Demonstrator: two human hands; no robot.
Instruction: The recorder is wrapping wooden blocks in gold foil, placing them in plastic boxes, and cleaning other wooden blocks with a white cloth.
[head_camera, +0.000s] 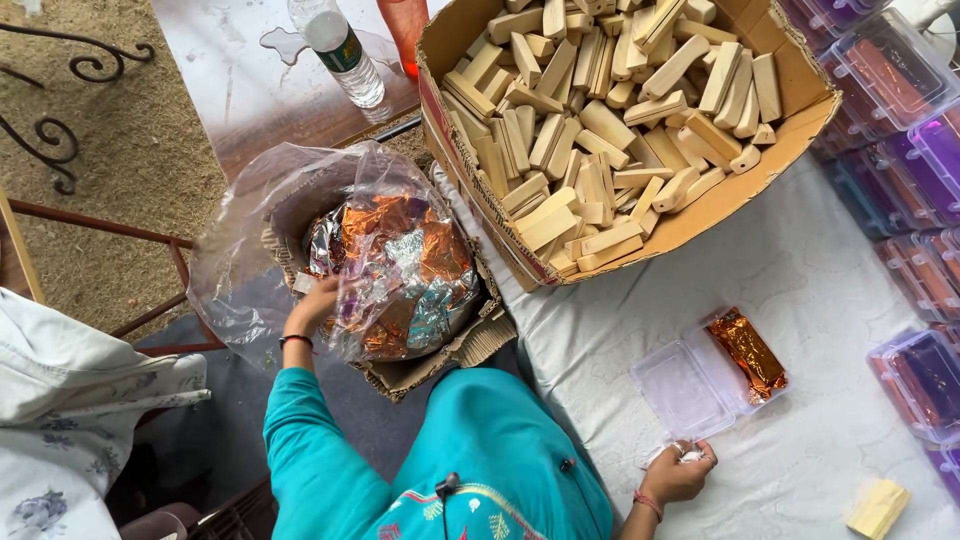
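My left hand (318, 302) reaches into a clear plastic bag (240, 250) full of shiny foil-wrapped pieces (400, 270), orange, silver and purple, sitting in a small cardboard box (470, 345). Whether its fingers grip a piece I cannot tell. My right hand (680, 470) rests on the white cloth (800, 290) with fingers curled on a small clear wrapper. Just above it lies an open clear plastic case (690, 390) with one orange foil-wrapped block (750, 352) in its right half.
A big cardboard box (700, 215) filled with several bare wooden blocks stands at the top. Stacks of closed clear cases (900, 90) line the right edge. A yellow sponge-like block (878, 508) lies bottom right. A water bottle (340, 50) lies top left.
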